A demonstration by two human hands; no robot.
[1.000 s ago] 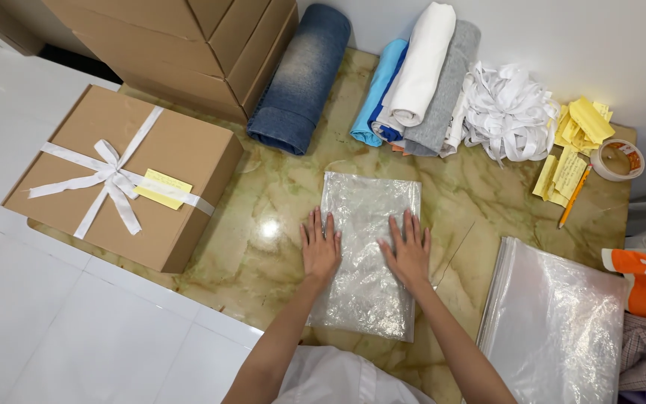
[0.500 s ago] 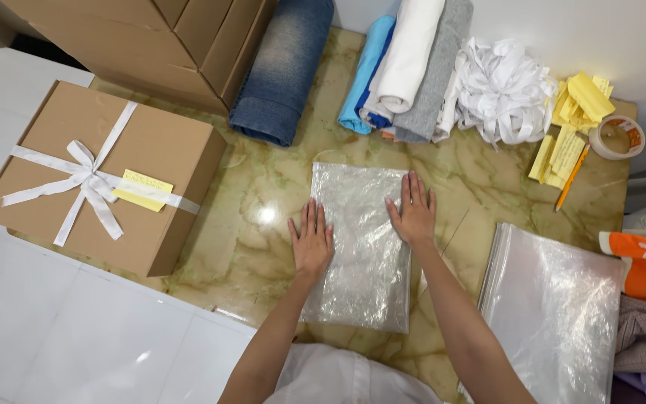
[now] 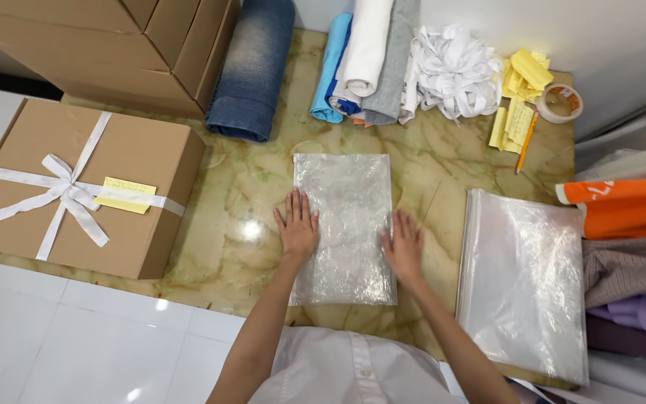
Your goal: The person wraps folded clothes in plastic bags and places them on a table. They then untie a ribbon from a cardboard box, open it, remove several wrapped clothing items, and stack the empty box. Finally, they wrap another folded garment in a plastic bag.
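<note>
**Work surface.** The marble floor slab carries everything. Its near edge meets white tiles just below the bag, and its far edge meets the wall.

**Large items.** A brown box tied with white ribbon sits at the left and overhangs the slab's left and near edges. Plain cartons stand behind it. A stack of clear bags lies at the right, near the right hand. Folded clothes are piled beyond the stack.

**Work item.** A clear plastic bag lies flat and squared at the centre of the slab. It looks filled with something pale; the contents cannot be made out.

**Hands.** The left hand rests palm down with fingers spread on the bag's left edge, partly on the marble. The right hand rests the same way on the right edge. Neither hand grips or pinches anything.

**Step in hand (judgement).** The bag is being pressed flat from both sides. Any lift calls for closing the fingers under an edge, since the film lies flush on the slab.

**Open room.** Bare marble lies left of the bag and in a narrower strip to its right. Beyond the bag are rolled jeans, rolled cloths, a ribbon heap, yellow notes, a pencil and a tape roll.
</note>
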